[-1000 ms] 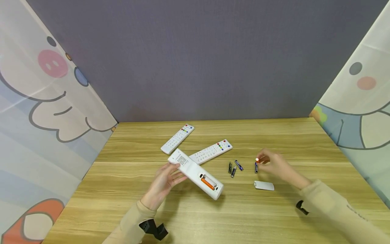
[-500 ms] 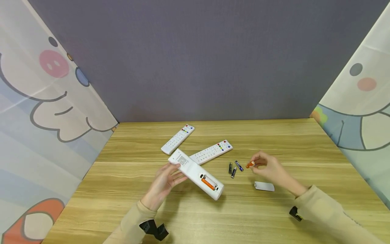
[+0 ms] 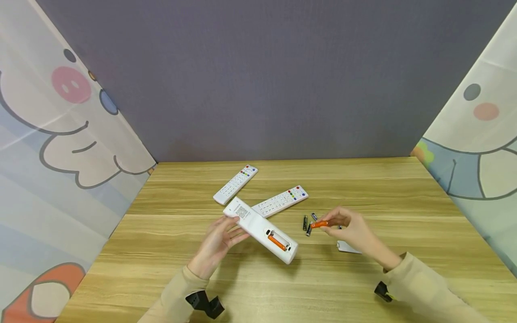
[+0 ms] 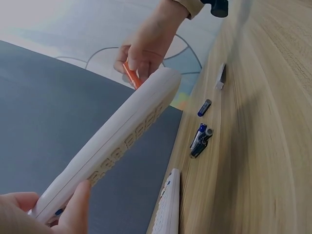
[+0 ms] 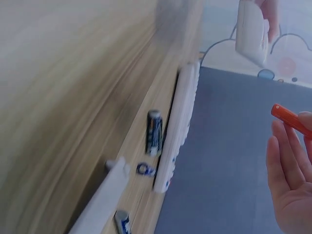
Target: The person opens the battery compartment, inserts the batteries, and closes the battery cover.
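Observation:
My left hand grips one end of a white remote control, held above the table with its back up. Its battery compartment is uncovered, and one orange battery lies in it beside a vacant slot. Between thumb and fingers my right hand pinches a second orange battery, held to the right of the remote. In the left wrist view the remote shows its side and button edge, with the pinched battery beyond its far end. The right wrist view shows the orange battery at the fingertips.
Two more white remotes, one farther left and one nearer, lie face up on the wooden table. Several dark and blue batteries lie near the right hand. A white battery cover lies partly hidden below that hand.
My right hand has moved left with the orange battery, from above the lone blue battery towards the remote. The battery has turned to lie more level. My left hand stays nearly still.

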`<state>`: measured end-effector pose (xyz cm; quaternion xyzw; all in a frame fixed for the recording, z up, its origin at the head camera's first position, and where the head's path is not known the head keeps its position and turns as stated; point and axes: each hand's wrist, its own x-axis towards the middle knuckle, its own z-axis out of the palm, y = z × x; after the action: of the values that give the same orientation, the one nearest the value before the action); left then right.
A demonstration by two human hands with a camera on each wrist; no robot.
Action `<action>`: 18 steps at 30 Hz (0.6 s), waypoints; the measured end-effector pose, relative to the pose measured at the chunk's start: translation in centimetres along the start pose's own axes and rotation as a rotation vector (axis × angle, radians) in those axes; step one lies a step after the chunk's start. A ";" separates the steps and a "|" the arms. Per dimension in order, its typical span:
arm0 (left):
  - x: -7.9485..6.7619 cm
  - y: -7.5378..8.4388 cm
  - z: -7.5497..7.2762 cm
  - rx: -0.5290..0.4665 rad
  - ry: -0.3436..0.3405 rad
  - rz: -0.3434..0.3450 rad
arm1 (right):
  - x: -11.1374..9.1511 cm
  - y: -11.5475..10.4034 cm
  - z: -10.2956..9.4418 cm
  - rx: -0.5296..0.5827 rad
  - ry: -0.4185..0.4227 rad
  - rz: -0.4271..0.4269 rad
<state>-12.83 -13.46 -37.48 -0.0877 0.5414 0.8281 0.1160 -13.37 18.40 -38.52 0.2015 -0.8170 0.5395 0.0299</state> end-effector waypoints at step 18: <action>0.2 -0.2 0.3 -0.026 0.003 -0.024 | -0.4 -0.9 3.2 0.047 0.073 -0.197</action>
<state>-12.97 -13.10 -37.62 -0.0972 0.5295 0.8336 0.1240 -12.16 15.30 -39.15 0.2617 -0.7788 0.5598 0.1080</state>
